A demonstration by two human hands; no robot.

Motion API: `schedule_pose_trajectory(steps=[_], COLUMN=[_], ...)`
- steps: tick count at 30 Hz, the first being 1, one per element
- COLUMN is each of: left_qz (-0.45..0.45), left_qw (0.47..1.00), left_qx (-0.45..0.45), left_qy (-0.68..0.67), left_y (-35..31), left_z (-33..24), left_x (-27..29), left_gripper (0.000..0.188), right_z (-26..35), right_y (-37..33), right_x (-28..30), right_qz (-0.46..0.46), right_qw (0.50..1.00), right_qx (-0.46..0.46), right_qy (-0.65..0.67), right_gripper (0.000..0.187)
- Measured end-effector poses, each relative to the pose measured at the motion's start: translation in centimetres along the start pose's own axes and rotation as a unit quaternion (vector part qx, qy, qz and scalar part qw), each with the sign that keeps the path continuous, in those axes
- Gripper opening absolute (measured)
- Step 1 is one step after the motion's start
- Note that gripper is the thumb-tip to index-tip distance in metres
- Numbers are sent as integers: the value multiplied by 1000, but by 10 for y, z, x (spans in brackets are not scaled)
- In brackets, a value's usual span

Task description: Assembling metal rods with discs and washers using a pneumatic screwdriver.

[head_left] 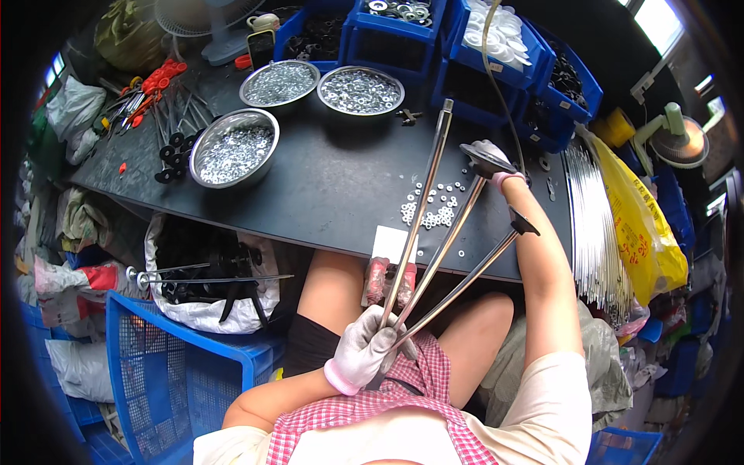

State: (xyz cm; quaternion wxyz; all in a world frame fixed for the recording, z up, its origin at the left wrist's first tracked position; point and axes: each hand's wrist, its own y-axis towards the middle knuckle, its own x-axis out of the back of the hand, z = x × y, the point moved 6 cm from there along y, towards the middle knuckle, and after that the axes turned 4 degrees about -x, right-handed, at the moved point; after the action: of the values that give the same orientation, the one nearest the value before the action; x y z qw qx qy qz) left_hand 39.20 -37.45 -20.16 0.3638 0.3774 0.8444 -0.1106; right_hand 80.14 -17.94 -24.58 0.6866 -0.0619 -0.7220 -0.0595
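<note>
Low over my lap, my left hand (363, 350), in a pale glove with a pink cuff, is closed round the lower ends of three shiny metal tubes (425, 209) that fan out over the table edge. The leftmost tube has a bare upper end. Black discs cap the other two: one black disc (490, 163) on the middle tube, a second black disc (525, 224) on the right one. My right hand (487, 149), gloved too, is at the middle tube's disc with its fingers bent over it; the disc partly hides them. Small white rings (434, 211) lie scattered on the table behind the tubes.
Metal bowls of small shiny parts (360, 91) stand on the dark table (325, 170). Blue bins (391, 48) line its back. Red-handled tools (159, 81) lie at left, a bundle of thin rods (593, 232) at right. A blue chair (178, 372) and white sack (248, 314) are beside me.
</note>
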Motion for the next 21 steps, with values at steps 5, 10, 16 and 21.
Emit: schedule_pose_trajectory(steps=[5,10,16,21], left_qz=[-21,4,6,24], left_qw=[1000,999,999,998], left_qx=[5,32,9,-18], left_qy=[7,3,42,59], left_y=[-8,-8,-11,-17], left_z=[0,-1,0,-3], left_x=[4,0,-3,-8], left_gripper=[24,25,28,30], right_z=[39,127,215,219], right_y=[-19,-81,-142,-167], right_x=[54,231,292,300], right_qz=[46,-109,-47,-66], right_qw=[998,855,799,804], right_qx=[-40,78,175,213], right_qy=[-27,502,573,552], right_gripper=[42,22,27,30])
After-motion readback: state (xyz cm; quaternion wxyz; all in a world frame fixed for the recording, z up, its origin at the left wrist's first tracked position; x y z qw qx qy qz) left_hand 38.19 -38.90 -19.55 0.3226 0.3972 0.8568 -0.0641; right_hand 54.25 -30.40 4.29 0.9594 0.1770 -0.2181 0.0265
